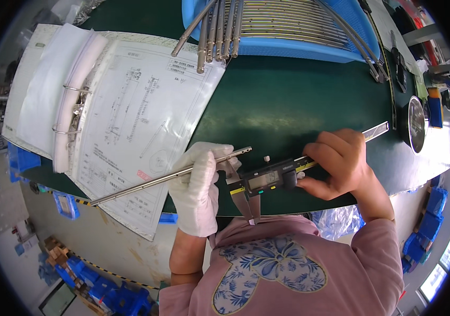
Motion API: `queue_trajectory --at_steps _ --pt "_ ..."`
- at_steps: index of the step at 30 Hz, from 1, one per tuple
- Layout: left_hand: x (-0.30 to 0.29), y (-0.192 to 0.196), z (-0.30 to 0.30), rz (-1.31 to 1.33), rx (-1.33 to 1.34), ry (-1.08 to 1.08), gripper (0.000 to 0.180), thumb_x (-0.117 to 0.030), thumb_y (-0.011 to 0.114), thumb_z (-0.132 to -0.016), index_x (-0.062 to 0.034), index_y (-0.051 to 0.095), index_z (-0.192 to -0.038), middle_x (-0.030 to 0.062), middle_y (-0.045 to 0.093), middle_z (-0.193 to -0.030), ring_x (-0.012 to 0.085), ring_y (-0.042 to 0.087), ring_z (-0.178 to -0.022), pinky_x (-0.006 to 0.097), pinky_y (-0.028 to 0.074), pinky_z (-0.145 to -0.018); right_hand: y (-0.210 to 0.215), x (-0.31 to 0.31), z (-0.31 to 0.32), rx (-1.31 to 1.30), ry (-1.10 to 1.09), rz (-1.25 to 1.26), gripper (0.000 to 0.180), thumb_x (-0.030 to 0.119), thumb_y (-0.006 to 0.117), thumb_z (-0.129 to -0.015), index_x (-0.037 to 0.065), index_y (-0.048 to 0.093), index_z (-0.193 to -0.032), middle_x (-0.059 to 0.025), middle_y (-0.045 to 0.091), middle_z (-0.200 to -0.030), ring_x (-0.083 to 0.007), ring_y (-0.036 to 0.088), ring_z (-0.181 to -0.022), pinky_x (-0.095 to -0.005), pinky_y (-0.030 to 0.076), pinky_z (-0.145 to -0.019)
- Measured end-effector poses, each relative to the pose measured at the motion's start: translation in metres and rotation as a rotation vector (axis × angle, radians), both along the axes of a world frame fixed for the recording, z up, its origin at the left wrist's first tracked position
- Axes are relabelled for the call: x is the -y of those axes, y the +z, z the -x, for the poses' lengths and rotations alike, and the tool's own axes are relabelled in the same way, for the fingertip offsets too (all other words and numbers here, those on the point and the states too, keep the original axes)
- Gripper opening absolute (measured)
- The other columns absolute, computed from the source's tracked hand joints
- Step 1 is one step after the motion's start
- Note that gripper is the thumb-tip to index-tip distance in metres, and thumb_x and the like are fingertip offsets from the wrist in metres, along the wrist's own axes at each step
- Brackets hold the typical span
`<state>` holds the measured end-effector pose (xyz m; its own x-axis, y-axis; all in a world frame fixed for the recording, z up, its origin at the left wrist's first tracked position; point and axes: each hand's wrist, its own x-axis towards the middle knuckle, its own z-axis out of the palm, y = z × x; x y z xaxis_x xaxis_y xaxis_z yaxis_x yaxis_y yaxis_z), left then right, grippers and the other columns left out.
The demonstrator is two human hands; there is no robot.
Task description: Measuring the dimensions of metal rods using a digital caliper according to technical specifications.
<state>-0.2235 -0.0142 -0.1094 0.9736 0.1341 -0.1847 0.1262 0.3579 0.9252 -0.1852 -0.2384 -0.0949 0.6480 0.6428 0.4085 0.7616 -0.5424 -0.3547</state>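
A white glove covers my left hand point(196, 184), whose fingers are wrapped round a thin metal rod point(146, 185). The rod slants from lower left to upper right, and small holes show near its right end. My bare right hand point(338, 163) grips a digital caliper point(267, 179) by its beam, the thumb at the slider. The caliper's large jaws point down toward my body and look close together, with nothing seen between them. Its jaw end is beside the gloved fingertips; whether it touches the rod I cannot tell.
An open ring binder point(130, 116) with drawings in clear sleeves lies at the left of the green table point(267, 100). A blue basket point(298, 51) full of metal rods stands at the far side, several rods sticking out over its rim. A round metal bowl point(416, 125) is at the right.
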Motion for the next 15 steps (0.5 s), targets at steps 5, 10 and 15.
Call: queue_trajectory --at_steps 5,10,15 --pt "-0.0007 -0.0019 -0.0014 0.007 0.017 -0.008 0.024 -0.012 0.045 -0.088 0.0059 0.06 -0.089 0.0086 0.059 -0.076 0.0105 0.055 -0.067 0.02 0.036 -0.058 0.0003 -0.0009 0.0001 0.0 -0.01 -0.007 0.035 0.036 0.069 -0.061 0.005 0.056 -0.072 -0.0026 0.042 -0.056 -0.0186 0.043 -0.039 -0.0295 0.032 -0.035" --pt "-0.0006 -0.0015 -0.003 0.029 0.0 -0.034 0.021 -0.011 0.045 -0.088 0.0051 0.06 -0.089 0.009 0.06 -0.077 0.0119 0.056 -0.069 0.021 0.04 -0.06 0.0 0.0001 -0.0013 0.023 -0.018 -0.002 0.039 0.04 0.07 -0.06 0.006 0.055 -0.069 -0.0028 0.04 -0.053 -0.0189 0.042 -0.039 -0.0296 0.032 -0.036" --pt "-0.0013 0.002 -0.0034 0.062 -0.05 -0.096 0.019 -0.01 0.047 -0.089 0.0047 0.059 -0.089 0.0097 0.06 -0.08 0.0126 0.056 -0.07 0.024 0.045 -0.068 0.0064 0.0019 -0.0032 0.081 -0.038 0.068 0.045 0.048 0.069 -0.059 0.006 0.052 -0.061 -0.0029 0.037 -0.051 -0.02 0.039 -0.038 -0.0301 0.029 -0.036"
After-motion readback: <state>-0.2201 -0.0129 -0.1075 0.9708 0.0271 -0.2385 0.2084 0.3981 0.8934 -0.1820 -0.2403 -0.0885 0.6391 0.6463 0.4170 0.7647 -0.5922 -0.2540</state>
